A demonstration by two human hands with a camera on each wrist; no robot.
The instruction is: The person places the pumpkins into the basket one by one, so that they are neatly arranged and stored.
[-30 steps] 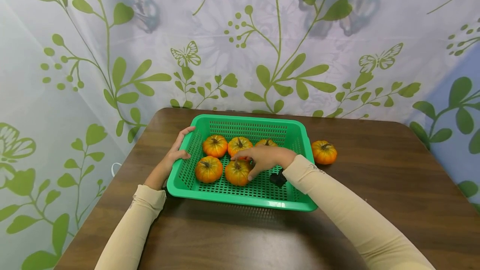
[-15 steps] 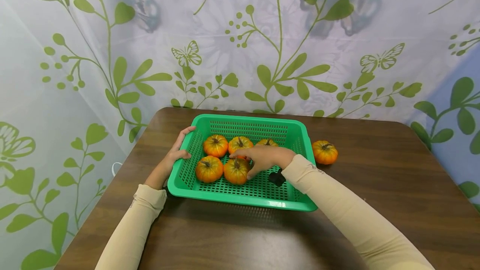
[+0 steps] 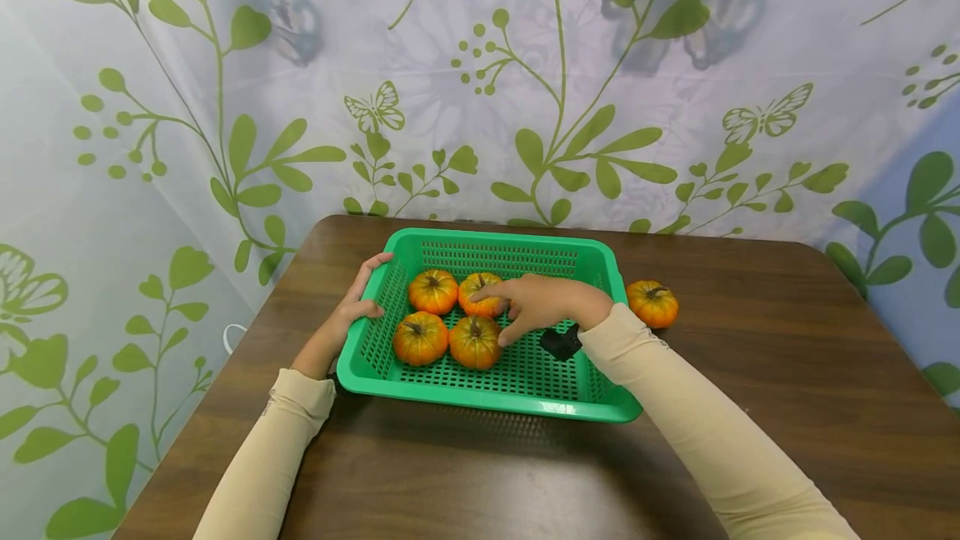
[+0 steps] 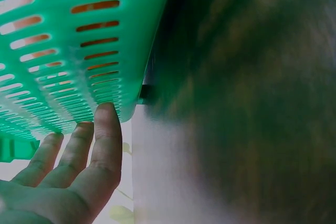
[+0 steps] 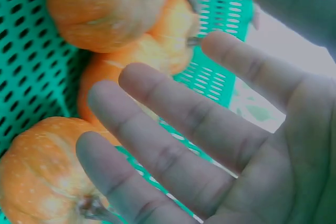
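A green plastic basket [image 3: 480,408] with slotted walls holds several small orange pumpkins in two rows. My left hand [image 3: 351,304] grips its left side, thumb over the rim; in the left wrist view the fingers [image 4: 106,145] lie along the outer wall. Over the pumpkins hovers my right hand [image 3: 540,302], its fingers spread and holding nothing. It is nearest the front pumpkin [image 3: 475,343] and the back-row pumpkin [image 3: 480,293]. In the right wrist view, a pumpkin [image 5: 47,171] sits below the fingertips; in the head view the hand hides that part of the back row.
One pumpkin [image 3: 652,304] lies on the brown wooden table [image 3: 787,340], just outside the basket's right side. A black wrist camera [image 3: 561,343] hangs below my right wrist. A leaf-patterned cloth [image 3: 480,107] covers the wall behind the table.
My right hand has let go of the front pumpkin and risen slightly back and to the right. It now hides the right back-row pumpkin. The left hand stays on the basket.
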